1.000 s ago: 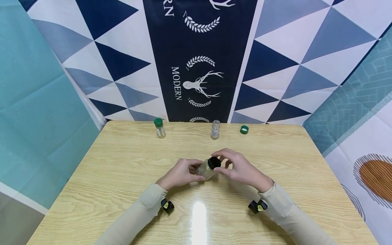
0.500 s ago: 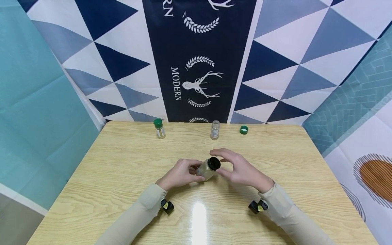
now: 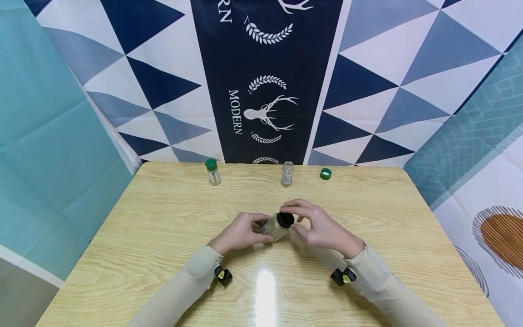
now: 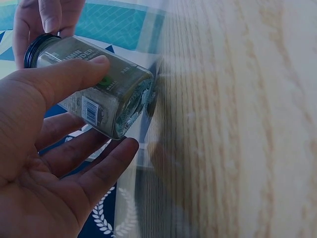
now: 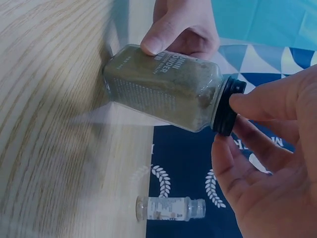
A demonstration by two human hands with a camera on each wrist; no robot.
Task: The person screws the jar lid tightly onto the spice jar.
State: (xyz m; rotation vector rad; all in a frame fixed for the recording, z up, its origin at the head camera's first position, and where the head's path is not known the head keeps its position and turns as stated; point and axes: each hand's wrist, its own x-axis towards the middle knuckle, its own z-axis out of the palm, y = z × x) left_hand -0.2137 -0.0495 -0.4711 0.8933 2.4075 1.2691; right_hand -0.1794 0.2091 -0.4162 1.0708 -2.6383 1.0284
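Note:
A clear glass jar of cumin powder (image 3: 273,228) is tilted over the middle of the table, its black lid (image 3: 286,219) toward the right. My left hand (image 3: 242,230) grips the jar body, thumb across the label in the left wrist view. With thumb and fingertips, my right hand (image 3: 320,225) pinches the rim of the lid. In the right wrist view the lid sits on the jar neck, and brownish-green powder fills much of the jar. The jar's base corner is close to the wooden surface in both wrist views.
Along the back edge of the wooden table (image 3: 163,218) stand a small green-capped spice bottle (image 3: 213,171) and an uncapped clear bottle (image 3: 287,174). A loose green cap (image 3: 325,173) lies to their right. Patterned cloth (image 3: 265,81) hangs behind.
Half a second ago the right fingers were spread away from the lid; now they have come back against it. The left hand and jar have stayed in place.

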